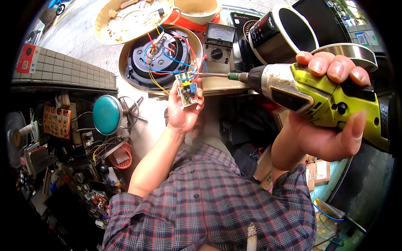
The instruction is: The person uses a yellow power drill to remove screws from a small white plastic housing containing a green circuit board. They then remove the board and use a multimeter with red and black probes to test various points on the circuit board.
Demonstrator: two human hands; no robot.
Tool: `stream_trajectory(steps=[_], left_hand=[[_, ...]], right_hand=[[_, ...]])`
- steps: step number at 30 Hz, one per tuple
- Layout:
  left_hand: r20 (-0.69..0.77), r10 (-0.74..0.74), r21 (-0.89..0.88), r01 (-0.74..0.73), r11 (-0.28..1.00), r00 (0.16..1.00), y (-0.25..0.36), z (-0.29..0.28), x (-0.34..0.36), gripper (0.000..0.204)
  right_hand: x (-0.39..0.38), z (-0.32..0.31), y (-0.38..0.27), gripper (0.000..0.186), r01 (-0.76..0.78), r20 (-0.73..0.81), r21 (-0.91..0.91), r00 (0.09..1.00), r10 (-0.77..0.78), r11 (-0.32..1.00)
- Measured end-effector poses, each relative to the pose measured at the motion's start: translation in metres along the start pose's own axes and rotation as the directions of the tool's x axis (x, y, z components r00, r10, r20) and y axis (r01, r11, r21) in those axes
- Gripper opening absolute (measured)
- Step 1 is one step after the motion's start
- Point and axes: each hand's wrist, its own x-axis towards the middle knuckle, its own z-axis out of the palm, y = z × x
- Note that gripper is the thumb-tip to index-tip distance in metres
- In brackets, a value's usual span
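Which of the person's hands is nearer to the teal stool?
Left. The left hand, holding a small circuit board, is to the right of the teal stool in the picture; the right hand, gripping a yellow-green drill, is much farther right.

Bright daylight floods grey paving [83, 48] between ten and eleven o'clock; low tiled wall [63, 69] at ten; and there, at nine, a green-topped round stool [106, 115] stands on pale floor [148, 136]!
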Motion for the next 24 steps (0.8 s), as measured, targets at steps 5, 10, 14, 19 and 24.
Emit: stream_trajectory(steps=[5,10,14,19,24], left_hand=[[0.012,-0.007,0.004,0.007,1.0,1.0,-0.002,-0.002,0.002,0.061],[0.052,-0.036,0.01,0.035,0.999,0.998,-0.001,-0.006,0.003,0.061],[0.056,-0.057,0.007,0.057,0.998,0.997,-0.003,-0.017,0.008,0.063],[0.071,-0.067,-0.002,0.067,0.998,0.995,-0.001,-0.02,0.01,0.064],[0.019,-0.039,0.025,0.039,0.999,0.999,-0.002,-0.016,0.01,0.064]], right_hand=[[-0.005,-0.002,0.001,0.055,0.016,-0.027,-0.042,0.999,-0.017,0.999],[-0.004,-0.001,0.008,0.049,-0.028,-0.103,-0.064,0.994,0.021,0.998],[0.0,0.008,0.014,0.04,-0.153,-0.257,-0.218,0.962,0.094,0.964],[0.004,0.013,0.017,0.031,-0.173,-0.298,-0.263,0.95,0.09,0.949],[0.01,0.009,0.018,0.026,-0.143,-0.218,-0.28,0.973,0.082,0.949]])
